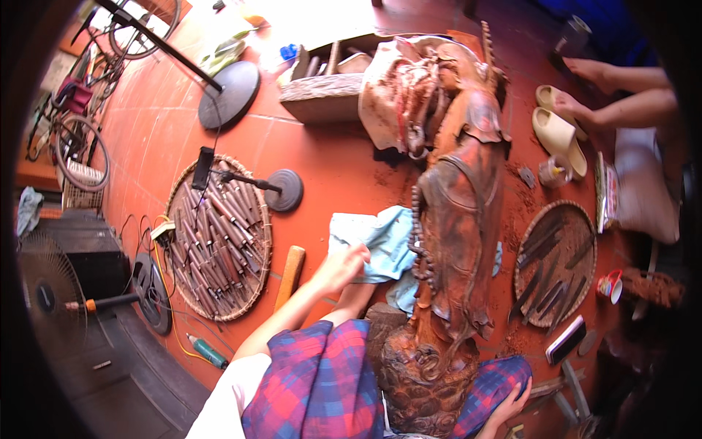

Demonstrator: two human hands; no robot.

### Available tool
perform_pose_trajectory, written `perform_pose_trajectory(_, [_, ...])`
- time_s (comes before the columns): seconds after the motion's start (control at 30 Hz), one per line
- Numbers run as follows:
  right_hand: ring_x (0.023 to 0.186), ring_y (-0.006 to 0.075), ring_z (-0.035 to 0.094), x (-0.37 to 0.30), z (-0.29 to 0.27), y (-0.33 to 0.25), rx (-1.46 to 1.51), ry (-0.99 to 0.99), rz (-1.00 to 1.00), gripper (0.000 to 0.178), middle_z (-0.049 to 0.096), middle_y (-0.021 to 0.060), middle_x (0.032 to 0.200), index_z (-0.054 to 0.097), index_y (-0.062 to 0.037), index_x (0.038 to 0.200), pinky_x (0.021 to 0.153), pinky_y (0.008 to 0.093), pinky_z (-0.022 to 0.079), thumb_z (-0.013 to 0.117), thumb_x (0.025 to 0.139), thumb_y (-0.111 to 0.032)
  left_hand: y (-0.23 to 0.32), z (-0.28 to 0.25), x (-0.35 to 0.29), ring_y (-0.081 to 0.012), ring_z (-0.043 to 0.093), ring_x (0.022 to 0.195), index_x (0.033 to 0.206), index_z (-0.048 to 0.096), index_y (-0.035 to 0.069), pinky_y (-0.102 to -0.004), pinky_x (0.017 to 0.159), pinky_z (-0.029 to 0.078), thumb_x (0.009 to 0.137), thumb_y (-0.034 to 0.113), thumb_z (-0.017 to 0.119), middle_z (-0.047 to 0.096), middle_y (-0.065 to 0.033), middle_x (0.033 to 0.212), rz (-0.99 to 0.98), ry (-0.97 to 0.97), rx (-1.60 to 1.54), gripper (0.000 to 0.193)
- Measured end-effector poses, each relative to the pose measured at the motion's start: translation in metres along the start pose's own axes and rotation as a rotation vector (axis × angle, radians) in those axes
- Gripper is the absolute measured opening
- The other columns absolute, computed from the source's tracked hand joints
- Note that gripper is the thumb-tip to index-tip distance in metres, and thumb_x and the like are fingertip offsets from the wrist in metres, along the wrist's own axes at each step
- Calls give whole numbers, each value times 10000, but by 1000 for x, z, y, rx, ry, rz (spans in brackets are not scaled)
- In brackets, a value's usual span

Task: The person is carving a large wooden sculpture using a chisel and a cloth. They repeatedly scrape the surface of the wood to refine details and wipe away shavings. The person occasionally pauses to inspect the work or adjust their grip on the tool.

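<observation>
A carved wooden statue point(462, 227) of a robed figure stretches away from me, its scaly carved base point(428, 380) between my plaid-covered legs. My left hand point(344, 268) is just left of the statue, over a light blue cloth point(391, 245). Its fingers are blurred, so I cannot tell whether they grip the cloth. At the lower right, my right hand point(512, 404) rests on my plaid-covered knee, fingers stretched out and holding nothing. A wooden mallet or handle point(290, 278) lies left of my left forearm. Beyond the statue's middle, a stained cloth bundle point(398, 88) leans against it.
A round basket point(265, 282) of chisels is at left, near a phone stand point(284, 192). Another basket point(521, 256) with dark tools lies right. A wooden box point(322, 99), fan point(47, 296), green power tool point(208, 353) and phone point(566, 340) surround me. Another person's feet point(578, 110) show upper right.
</observation>
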State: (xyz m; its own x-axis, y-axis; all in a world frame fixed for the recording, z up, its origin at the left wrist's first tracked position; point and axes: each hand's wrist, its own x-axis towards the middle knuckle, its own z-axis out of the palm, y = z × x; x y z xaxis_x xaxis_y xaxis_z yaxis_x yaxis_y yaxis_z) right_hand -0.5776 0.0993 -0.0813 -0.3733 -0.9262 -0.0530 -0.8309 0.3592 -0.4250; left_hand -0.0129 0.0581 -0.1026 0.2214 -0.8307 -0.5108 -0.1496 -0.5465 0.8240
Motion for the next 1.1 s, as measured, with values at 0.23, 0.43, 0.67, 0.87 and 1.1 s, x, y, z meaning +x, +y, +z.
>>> perform_pose_trajectory(0.23, [1205, 361, 550, -2, 5, -12, -25, 29, 35, 389, 582, 218, 1311, 559, -2, 1313, 1039, 405, 397, 535, 962, -167, -11, 23, -4, -348, 640, 725, 835, 662, 39, -423, 659, 477, 948, 421, 568, 640, -173, 732, 141, -160, 293, 408])
perform_pose_trajectory(0.43, [1209, 331, 547, -2, -2, -3, -34, 0, 36, 417, 565, 211, 1336, 532, -15, 1340, 1043, 381, 384, 526, 981, -227, -21, 35, 6, -365, 648, 696, 787, 659, 58, -461, 633, 493, 913, 381, 596, 639, -176, 699, 235, -124, 342, 352])
perform_pose_trajectory(0.67, [1309, 333, 464, 4, -7, -63, 237, -238, 124, 544, 476, 209, 1427, 428, 40, 1397, 1101, 407, 337, 511, 1001, -323, -22, 34, 5, -371, 641, 702, 772, 630, 53, -467, 630, 484, 913, 360, 602, 636, -170, 691, 208, -141, 341, 338])
perform_pose_trajectory(0.87, [1378, 363, 378, -95, -33, -192, 236, -451, -239, 909, 362, 229, 1503, 326, 56, 1448, 1130, 471, 277, 587, 876, -599, -46, 19, -33, -190, 649, 650, 842, 652, 6, -359, 597, 489, 934, 269, 566, 625, -157, 663, -238, 34, 41, 292])
perform_pose_trajectory(1.1, [1298, 462, 451, -126, -34, -215, 21, -396, -379, 890, 437, 304, 1422, 361, 66, 1435, 1071, 454, 370, 658, 854, -541, -77, 7, -84, -162, 633, 752, 931, 679, -4, -315, 696, 499, 929, 241, 558, 667, -155, 799, -361, -142, 259, 273])
